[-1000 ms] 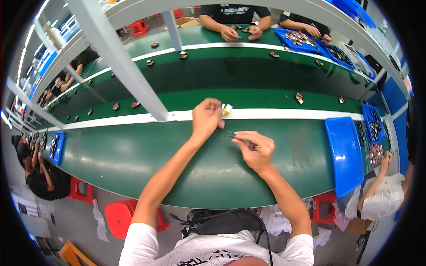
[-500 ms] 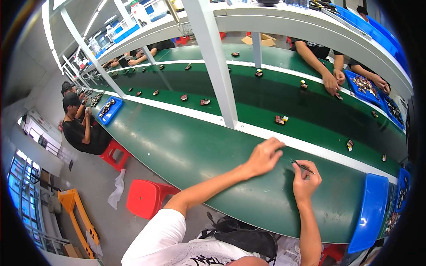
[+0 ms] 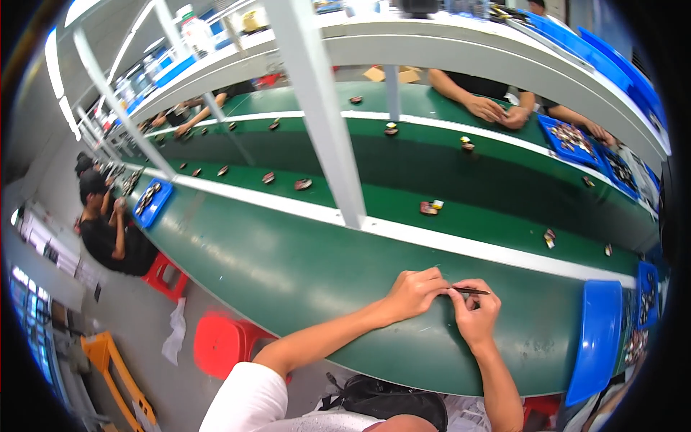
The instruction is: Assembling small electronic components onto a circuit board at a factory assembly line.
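Observation:
Over the green bench [image 3: 288,270], my right hand [image 3: 477,311] pinches a thin dark pair of tweezers [image 3: 471,291]. Its tip points left, toward my other hand. My left hand [image 3: 415,294] is closed, with thumb and fingertips drawn together at the tip of the tweezers. Whatever those fingertips hold, if anything, is too small to make out. The two hands meet or nearly meet at the fingertips. Beyond the white rail, small red-and-black parts with yellow-white pieces, such as one part [image 3: 431,207], lie on the green conveyor belt [image 3: 497,219].
A white post [image 3: 327,129] rises ahead, under a white shelf [image 3: 461,52]. An upright blue tray [image 3: 596,338] stands at my right. Across the belt, another person's hands [image 3: 500,111] work beside a blue tray of parts [image 3: 568,140]. Red stools [image 3: 219,342] stand at left.
My left hand has closed its fingers and come together with my right hand at the tweezers. The tweezers now lie more level. The whole view has shifted slightly.

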`<state>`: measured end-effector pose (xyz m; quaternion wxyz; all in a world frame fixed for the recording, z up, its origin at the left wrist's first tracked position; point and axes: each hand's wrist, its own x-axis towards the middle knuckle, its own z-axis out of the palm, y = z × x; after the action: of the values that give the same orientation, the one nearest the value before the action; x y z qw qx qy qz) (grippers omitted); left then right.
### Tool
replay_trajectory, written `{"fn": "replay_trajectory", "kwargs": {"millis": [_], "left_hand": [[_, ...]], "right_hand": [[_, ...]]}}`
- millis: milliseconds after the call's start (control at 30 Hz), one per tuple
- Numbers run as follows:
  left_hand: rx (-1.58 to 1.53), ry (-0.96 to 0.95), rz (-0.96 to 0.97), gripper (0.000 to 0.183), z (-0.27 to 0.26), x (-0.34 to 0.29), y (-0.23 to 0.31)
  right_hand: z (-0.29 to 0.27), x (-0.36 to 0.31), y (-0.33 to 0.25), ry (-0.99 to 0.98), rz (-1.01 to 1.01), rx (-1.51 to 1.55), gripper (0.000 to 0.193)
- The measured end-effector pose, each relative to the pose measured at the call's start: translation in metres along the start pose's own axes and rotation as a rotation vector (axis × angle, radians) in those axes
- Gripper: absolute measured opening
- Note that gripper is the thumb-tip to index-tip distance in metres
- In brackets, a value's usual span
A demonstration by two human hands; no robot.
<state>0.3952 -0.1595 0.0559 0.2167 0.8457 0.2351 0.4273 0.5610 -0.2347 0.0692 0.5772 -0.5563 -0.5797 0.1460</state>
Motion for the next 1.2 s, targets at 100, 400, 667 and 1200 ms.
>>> {"fn": "replay_trajectory", "kwargs": {"millis": [100,400,667,1200], "left_hand": [[-0.02,-0.033,0.017,0.01,-0.004,0.0,0.002],[0.082,-0.005,-0.013,0.016,0.011,0.01,0.013],[0.075,-0.031,-0.011,0.017,0.018,0.007,0.016],[0.046,-0.024,-0.031,0.018,0.024,0.024,0.033]], "right_hand": [[-0.003,0.008,-0.002,-0.012,-0.038,-0.065,0.016],[-0.021,0.011,0.001,-0.011,-0.076,-0.017,0.016],[-0.028,0.003,0.008,-0.007,-0.126,-0.055,0.019],[-0.042,0.009,0.01,-0.008,-0.181,-0.014,0.015]]}}
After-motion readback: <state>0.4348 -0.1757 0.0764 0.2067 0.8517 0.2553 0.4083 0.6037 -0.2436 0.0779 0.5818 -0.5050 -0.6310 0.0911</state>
